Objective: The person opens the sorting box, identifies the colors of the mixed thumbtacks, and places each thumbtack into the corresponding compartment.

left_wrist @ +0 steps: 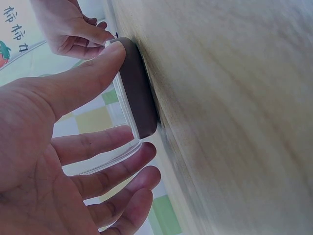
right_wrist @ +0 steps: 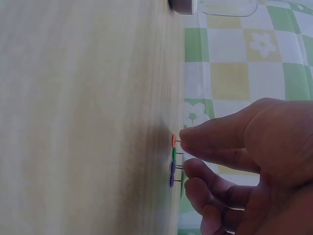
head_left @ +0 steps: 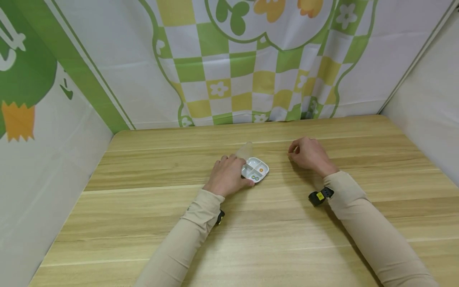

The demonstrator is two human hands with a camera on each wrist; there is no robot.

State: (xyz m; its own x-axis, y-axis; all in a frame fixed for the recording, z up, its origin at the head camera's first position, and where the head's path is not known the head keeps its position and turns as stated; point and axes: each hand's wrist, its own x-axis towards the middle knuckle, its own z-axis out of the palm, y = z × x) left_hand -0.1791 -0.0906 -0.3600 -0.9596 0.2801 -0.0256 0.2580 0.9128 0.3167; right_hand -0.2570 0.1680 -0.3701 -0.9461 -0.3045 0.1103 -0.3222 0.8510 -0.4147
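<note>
A small white box [head_left: 265, 169] with several compartments lies on the table, its clear lid [head_left: 245, 150] swung up on the far side. One compartment contains an orange disc [head_left: 261, 170]; the front one has greenish discs [head_left: 255, 177]. My left hand [head_left: 228, 174] holds the box from the left, thumb at the near edge and index finger at the far edge. Further right, my right hand [head_left: 309, 154] pinches the pin of an orange thumbtack [right_wrist: 173, 141] between thumb and index finger. Beside that stand a green thumbtack [right_wrist: 174, 153] and purple thumbtacks [right_wrist: 171, 180], pins pointing up.
The wooden table [head_left: 272, 235] reaches back to a checkered cloth [head_left: 244, 67] hanging behind it. White cloth walls [head_left: 32, 191] close in the left and right sides. Each wrist wears a black strap with a small camera [head_left: 316, 198].
</note>
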